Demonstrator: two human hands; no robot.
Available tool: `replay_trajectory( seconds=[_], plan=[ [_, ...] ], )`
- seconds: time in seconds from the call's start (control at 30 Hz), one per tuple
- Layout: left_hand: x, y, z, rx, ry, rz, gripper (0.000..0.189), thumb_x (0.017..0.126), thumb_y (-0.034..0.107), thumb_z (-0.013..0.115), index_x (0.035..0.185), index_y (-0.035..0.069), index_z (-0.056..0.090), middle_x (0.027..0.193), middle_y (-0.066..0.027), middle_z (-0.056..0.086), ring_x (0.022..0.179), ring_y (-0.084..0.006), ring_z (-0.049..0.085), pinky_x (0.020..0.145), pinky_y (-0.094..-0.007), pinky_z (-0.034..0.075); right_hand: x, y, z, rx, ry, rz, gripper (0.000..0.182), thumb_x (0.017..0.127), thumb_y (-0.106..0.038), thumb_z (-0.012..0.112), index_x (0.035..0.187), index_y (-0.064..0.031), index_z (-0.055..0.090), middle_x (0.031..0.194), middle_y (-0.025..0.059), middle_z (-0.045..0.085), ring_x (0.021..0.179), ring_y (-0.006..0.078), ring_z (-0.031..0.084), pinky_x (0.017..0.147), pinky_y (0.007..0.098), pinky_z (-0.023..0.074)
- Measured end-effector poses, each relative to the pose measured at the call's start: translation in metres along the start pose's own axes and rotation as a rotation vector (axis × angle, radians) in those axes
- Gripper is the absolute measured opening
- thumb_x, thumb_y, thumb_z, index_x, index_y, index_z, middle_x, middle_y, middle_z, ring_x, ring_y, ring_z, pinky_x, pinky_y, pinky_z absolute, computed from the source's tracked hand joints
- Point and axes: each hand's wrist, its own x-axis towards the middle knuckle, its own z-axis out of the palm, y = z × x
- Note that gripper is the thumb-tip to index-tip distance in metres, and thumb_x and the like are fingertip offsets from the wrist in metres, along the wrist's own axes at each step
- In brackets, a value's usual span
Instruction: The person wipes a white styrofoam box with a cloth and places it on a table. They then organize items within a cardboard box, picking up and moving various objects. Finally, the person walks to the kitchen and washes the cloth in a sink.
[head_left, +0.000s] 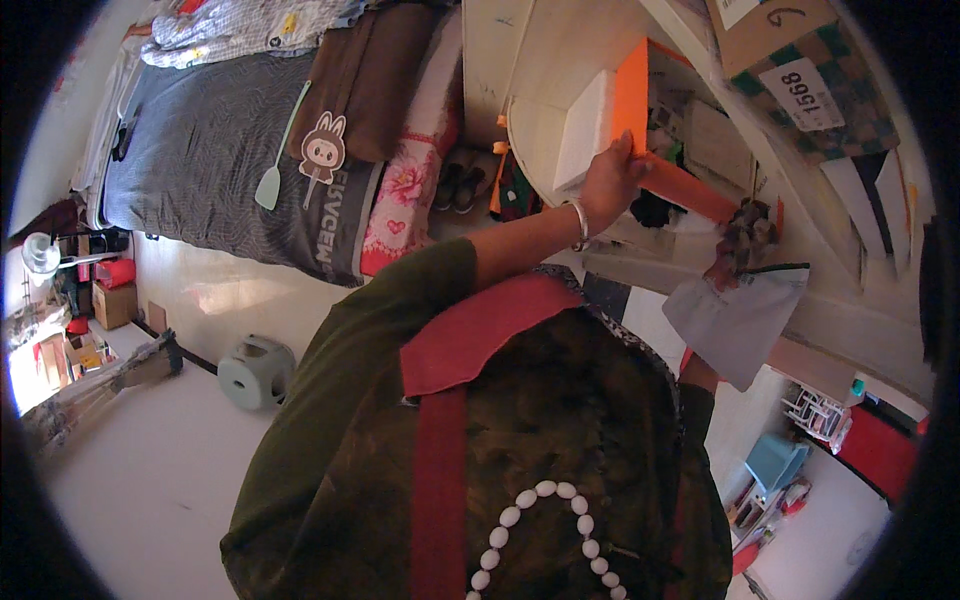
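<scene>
My left hand (611, 176), with a bangle at the wrist, grips the rim of an orange box (631, 94). A white panel, seemingly foam (585, 131), stands along the box's near side. Several mixed items show around the box, too cluttered to name. My right hand (724, 276) is mostly hidden behind a white pouch or cloth (739, 322), which it appears to hold. A grey-brown clustered object (750, 229) is at its fingertips, beside the orange strip; I cannot tell what it is.
At the left is a bed with a dark grey cover (217, 150), a brown rolled blanket (367, 82) and a pale green fly swatter (270, 184). Shoes (461, 184) sit beneath. A plastic stool (256, 371) stands on the floor. A checked carton (817, 105) is at upper right.
</scene>
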Motion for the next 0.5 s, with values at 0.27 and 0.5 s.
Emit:
replay_trajectory(
  seconds=[0.27, 0.5],
  plan=[
    [0.003, -0.010, -0.005, 0.039, -0.157, -0.050, 0.037, 0.075, 0.017, 0.058, 0.101, -0.005, 0.044, 0.083, -0.0224, 0.052, 0.078, -0.0372, 0.052, 0.067, -0.0387, 0.043, 0.000, 0.001, 0.001, -0.016, -0.031, -0.004, 0.047, 0.075, -0.023, 0.057, 0.116, -0.0078, 0.041, 0.099, 0.0100, 0.053, 0.089, 0.0224, 0.053, 0.072, 0.0328, 0.0451],
    [-0.050, -0.013, -0.064, -0.622, -0.584, -0.688, 0.062, 0.078, 0.030, 0.058, 0.125, -0.001, 0.032, 0.095, -0.0146, 0.057, 0.085, -0.0275, 0.057, 0.074, -0.0367, 0.045, -0.017, 0.009, 0.024, 0.011, -0.093, 0.144, 0.045, 0.076, -0.023, 0.056, 0.116, -0.0081, 0.041, 0.099, 0.0100, 0.053, 0.089, 0.0226, 0.053, 0.072, 0.0330, 0.0450]
  ],
)
